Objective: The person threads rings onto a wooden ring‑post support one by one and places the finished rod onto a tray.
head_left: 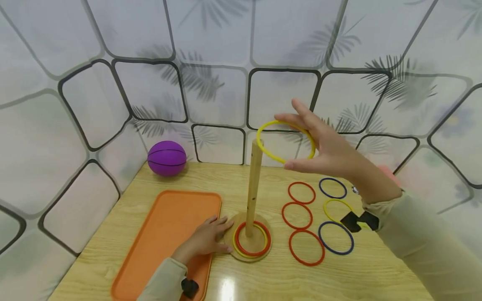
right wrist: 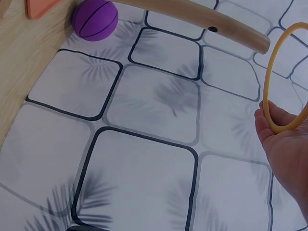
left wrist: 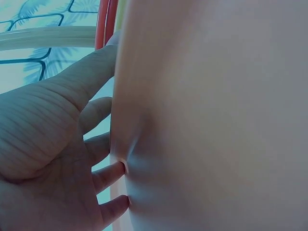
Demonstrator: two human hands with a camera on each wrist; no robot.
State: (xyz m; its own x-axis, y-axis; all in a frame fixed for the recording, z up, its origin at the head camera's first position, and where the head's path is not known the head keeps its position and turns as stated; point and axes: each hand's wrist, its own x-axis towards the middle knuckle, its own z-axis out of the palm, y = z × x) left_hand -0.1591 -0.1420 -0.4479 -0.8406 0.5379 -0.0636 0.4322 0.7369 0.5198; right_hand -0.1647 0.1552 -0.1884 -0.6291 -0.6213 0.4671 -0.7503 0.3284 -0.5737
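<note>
My right hand pinches a yellow ring between thumb and fingers, raised beside the top of the wooden post. The ring's left edge overlaps the post's tip in the head view; the right wrist view shows the ring apart from the post's end. The post stands upright on a round wooden base. Around its foot lie a red ring and a yellow ring, partly overlapping. My left hand rests at the base's left edge, fingers spread.
Left of the base lies an orange tray, partly under my left forearm. A purple ball sits at the table's back left corner. Several red rings, blue rings and a yellow ring lie flat right of the base. Patterned cloth encloses the table.
</note>
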